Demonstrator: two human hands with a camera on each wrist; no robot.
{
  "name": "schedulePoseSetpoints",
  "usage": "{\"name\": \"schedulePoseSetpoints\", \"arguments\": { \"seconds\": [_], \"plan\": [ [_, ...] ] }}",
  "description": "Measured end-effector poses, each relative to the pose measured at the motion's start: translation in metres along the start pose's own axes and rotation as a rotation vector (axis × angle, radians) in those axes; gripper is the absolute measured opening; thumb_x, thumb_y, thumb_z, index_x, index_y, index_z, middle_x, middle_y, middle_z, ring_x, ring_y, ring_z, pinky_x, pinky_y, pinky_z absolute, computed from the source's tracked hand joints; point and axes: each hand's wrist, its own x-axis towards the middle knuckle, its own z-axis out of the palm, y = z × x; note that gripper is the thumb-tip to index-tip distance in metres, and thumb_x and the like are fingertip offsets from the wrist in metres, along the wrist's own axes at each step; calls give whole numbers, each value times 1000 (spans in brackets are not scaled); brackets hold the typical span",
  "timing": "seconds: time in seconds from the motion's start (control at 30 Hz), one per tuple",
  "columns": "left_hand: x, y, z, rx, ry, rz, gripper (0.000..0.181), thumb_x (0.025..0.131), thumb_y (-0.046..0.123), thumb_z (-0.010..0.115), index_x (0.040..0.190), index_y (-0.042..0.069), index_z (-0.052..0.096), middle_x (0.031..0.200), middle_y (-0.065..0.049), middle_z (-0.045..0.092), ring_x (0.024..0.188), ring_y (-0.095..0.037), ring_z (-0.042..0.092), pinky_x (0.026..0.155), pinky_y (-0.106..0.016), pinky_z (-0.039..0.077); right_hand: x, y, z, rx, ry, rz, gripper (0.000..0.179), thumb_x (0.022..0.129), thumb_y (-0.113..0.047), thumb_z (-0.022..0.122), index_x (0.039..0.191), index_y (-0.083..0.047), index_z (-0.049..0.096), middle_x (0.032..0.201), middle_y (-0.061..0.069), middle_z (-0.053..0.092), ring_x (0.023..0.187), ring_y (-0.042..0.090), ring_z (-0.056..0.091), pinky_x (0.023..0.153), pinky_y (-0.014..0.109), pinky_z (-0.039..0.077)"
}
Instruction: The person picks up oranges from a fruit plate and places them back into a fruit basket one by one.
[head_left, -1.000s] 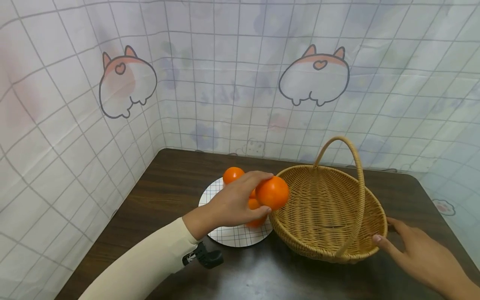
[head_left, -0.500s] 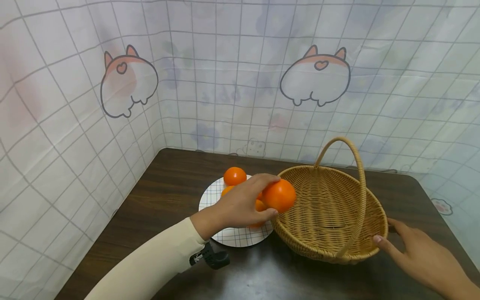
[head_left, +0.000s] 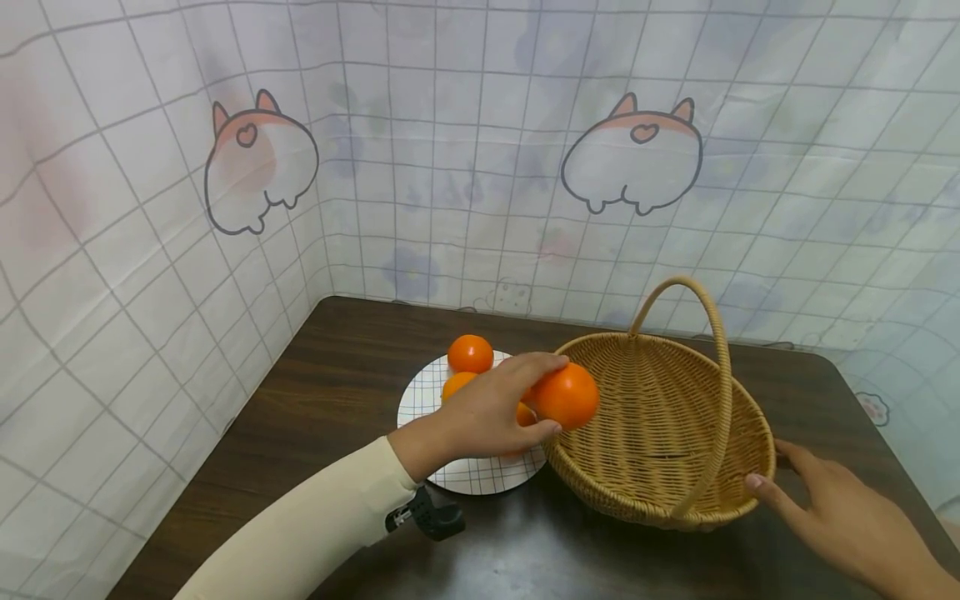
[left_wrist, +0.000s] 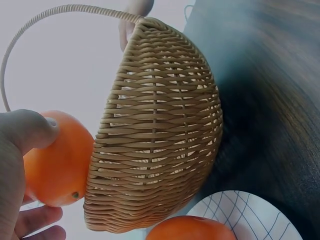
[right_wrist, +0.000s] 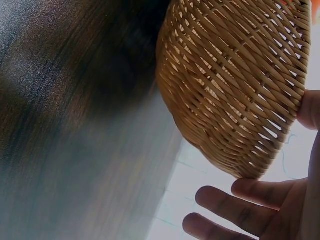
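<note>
My left hand [head_left: 491, 410] grips an orange [head_left: 572, 397] between thumb and fingers, right at the left rim of a wicker basket [head_left: 637, 425]. In the left wrist view the held orange [left_wrist: 57, 160] overlaps the basket's rim. My right hand [head_left: 851, 512] holds the basket's right end, with the thumb at the rim and the index finger against the wall. Its other fingers [right_wrist: 235, 210] extend free in the right wrist view. The basket's visible interior is bare. Below my left hand, a white checked plate [head_left: 480, 479] bears several more oranges [head_left: 470, 354], partly hidden by the hand.
The dark wooden table [head_left: 337, 367] meets a grid-patterned curtain [head_left: 450, 183] at the back and both sides. An arched handle [head_left: 720, 358] rises over the basket. A dark strap device [head_left: 431, 517] sits on my left wrist.
My left hand has moved a little to the right with the orange, towards the basket's opening, uncovering more of the oranges on the plate. My right hand and the basket stay in place.
</note>
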Motion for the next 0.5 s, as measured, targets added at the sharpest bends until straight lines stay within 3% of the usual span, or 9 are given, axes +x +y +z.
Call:
{"name": "schedulePoseSetpoints", "arguments": {
  "seconds": [0.2, 0.5],
  "plan": [
    [-2, -5, 2, 0, -6, -4, 71, 94, 38, 73, 154, 16, 43, 155, -3, 44, 137, -19, 48, 104, -34, 48, 0, 0, 1, 0, -1, 5, 88, 103, -63, 44, 144, 15, 40, 132, 47, 48, 110, 67, 51, 63, 68, 50],
    [-11, -15, 1, 26, 4, -26, 68, 93, 37, 74, 151, 15, 48, 152, -1, 49, 135, -17, 51, 105, -37, 48, 0, 0, 0, 2, 14, -13, 85, 104, -60, 45, 143, 14, 42, 133, 46, 48, 110, 65, 52, 66, 70, 49]
  ]
}}
